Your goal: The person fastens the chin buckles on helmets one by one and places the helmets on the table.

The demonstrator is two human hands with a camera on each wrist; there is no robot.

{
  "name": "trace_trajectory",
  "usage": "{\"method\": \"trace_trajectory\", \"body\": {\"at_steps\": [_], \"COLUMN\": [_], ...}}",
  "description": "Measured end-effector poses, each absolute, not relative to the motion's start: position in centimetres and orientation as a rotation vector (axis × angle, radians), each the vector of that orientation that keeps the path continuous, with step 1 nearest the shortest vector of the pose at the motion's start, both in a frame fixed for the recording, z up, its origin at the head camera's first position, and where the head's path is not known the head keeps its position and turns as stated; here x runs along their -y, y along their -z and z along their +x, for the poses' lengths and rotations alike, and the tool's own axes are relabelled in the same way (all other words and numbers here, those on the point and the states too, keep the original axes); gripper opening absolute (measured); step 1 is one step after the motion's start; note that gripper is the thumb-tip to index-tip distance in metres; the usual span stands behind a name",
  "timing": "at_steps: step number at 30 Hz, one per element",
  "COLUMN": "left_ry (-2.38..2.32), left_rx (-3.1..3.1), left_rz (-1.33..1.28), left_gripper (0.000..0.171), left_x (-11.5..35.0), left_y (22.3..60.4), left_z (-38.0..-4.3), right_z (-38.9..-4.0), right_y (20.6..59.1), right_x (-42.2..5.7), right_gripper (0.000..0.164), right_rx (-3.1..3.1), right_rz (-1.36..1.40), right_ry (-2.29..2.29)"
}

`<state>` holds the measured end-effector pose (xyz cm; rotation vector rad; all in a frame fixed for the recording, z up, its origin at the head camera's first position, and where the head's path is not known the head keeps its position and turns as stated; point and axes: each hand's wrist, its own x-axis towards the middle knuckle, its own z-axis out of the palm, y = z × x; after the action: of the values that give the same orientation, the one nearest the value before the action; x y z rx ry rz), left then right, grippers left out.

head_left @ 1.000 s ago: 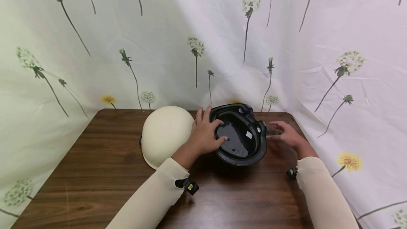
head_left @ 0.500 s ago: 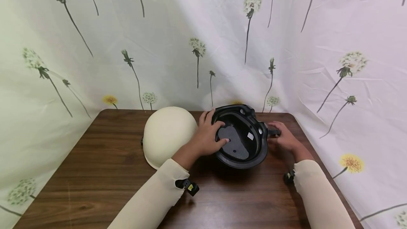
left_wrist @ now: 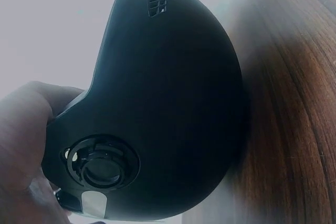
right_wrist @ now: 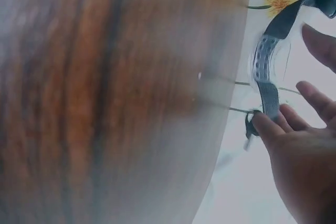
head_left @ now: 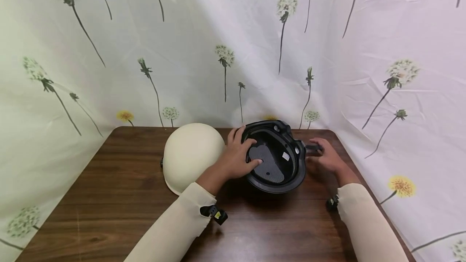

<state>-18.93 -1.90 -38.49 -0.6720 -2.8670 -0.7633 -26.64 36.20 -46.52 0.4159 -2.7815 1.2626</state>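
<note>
A black helmet point(head_left: 271, 185) lies crown down on the table, its lined inside facing up. In the left wrist view its dark shell point(left_wrist: 173, 93) fills the middle, with a round side fitting. My left hand point(head_left: 234, 155) grips its left rim, thumb reaching over the inside. From the right side a chin strap point(head_left: 312, 148) sticks out to my right hand point(head_left: 329, 159). The right wrist view shows the strap point(right_wrist: 269, 98) with a clear chin piece, pinched at the fingertips of the right hand point(right_wrist: 304, 150). The lower fingers are partly hidden in the head view.
A cream helmet point(head_left: 191, 157) stands dome up just left of the black one, close to my left forearm. The dark wooden table point(head_left: 120, 197) ends at a white flower-printed curtain point(head_left: 174, 43) at the back and right.
My right fingers, spread beside the black helmet a second ago, have come together on the strap, which now shows pulled out to the right. Left hand and helmet have hardly moved.
</note>
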Motion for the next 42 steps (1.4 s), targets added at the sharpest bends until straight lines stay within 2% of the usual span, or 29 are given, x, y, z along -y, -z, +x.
{"method": "trace_trajectory", "body": {"at_steps": [13, 21, 30, 35, 42], "left_ry": [0.752, 0.731, 0.711, 0.695, 0.705], "left_rx": [2.879, 2.876, 2.872, 2.861, 2.870], "left_rz": [-0.664, -0.625, -0.633, -0.643, -0.647], "left_gripper": [0.060, 0.064, 0.064, 0.064, 0.064], "left_x": [1.9, 1.7, 1.3, 1.5, 1.5], "left_y": [38.5, 38.5, 38.2, 38.2, 38.1], "left_z": [-18.8, -18.7, -18.6, -18.5, -18.4], "right_z": [-25.2, -23.8, -23.5, -22.7, -22.1], "right_y": [44.7, 42.3, 39.5, 38.7, 38.0], "right_x": [-34.4, -32.1, -30.2, -29.5, -29.0], "right_gripper": [0.022, 0.010, 0.014, 0.012, 0.034], "right_rx": [2.218, 1.923, 1.662, 1.665, 1.628], "right_rz": [0.206, 0.113, 0.092, 0.095, 0.145], "right_ry": [-1.265, -1.190, -1.111, -1.233, -1.363]}}
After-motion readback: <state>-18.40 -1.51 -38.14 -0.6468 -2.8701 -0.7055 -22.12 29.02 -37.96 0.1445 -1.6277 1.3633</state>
